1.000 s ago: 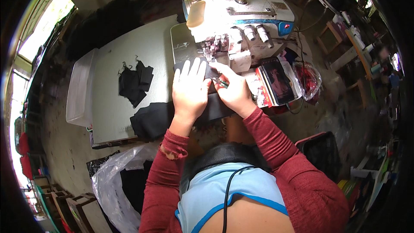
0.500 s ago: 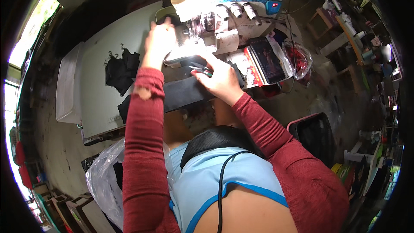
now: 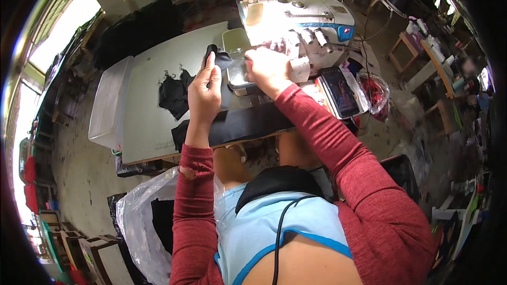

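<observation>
My left hand [image 3: 205, 92] is closed on a small black fabric piece [image 3: 223, 61], raised beside the machine's work plate. My right hand [image 3: 270, 68] is closed in front of the needle area, its fingertips a little right of that fabric. The small thread snips seen in it earlier are now mostly hidden by the fingers. Behind stands a white and blue sewing machine [image 3: 338, 16], its lamp glaring over the needle area. A long black fabric strip [image 3: 248, 124] lies along the table's near edge, under my wrists. More black pieces [image 3: 174, 95] lie on the table to the left.
A pale tray [image 3: 235, 39] sits left of the machine. A phone [image 3: 339, 92] lies at the right, beside a clear bag with red contents [image 3: 374, 92]. A translucent bin [image 3: 108, 105] stands at the table's left end; a plastic bag [image 3: 140, 206] is below.
My left hand has drawn back from the tray with the black fabric piece in it. The right hand has moved up toward the needle area. The whole view has shifted.
</observation>
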`<state>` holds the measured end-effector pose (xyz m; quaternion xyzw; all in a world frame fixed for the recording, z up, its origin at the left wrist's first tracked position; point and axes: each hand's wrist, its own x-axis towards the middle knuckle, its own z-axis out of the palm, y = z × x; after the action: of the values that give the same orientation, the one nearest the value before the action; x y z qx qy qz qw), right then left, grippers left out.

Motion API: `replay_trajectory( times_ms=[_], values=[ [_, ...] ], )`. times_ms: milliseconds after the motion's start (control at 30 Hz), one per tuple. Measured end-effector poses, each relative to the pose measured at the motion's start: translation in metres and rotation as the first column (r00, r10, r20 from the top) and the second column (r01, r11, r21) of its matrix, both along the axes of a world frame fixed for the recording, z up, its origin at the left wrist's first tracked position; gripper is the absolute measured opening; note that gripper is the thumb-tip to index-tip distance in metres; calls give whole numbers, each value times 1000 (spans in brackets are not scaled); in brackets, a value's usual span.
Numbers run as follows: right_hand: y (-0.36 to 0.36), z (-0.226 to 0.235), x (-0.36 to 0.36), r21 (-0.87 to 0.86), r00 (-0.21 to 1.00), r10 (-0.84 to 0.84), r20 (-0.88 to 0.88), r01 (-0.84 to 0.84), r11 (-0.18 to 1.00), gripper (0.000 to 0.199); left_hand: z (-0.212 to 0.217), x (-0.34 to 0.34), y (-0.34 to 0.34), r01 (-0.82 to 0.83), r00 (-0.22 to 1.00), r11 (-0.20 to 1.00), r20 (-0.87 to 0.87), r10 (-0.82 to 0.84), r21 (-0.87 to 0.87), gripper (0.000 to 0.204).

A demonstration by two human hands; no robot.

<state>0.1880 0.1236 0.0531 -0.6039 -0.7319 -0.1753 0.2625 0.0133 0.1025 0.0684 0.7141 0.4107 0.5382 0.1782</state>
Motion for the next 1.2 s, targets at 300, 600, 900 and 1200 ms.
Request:
replay_trajectory(
  times_ms=[300,600,900,1200],
  values=[
    [-53,-25,20,136,851,201,-485,-154,979,20,-9,-118,47,-400,873,911,-258,413,104,44],
    [-96,-56,69,-126,855,47,-517,-130,984,27,-45,-155,-80,-579,770,768,-493,405,-273,17],
    [-103,-36,46,-86,790,172,-589,-274,958,29,-70,-152,-87,-403,715,915,-626,311,-6,18],
    [-119,-48,-18,-123,431,206,-878,-619,776,27,-35,-66,-101,49,996,848,94,2,-527,18]
  ],
)
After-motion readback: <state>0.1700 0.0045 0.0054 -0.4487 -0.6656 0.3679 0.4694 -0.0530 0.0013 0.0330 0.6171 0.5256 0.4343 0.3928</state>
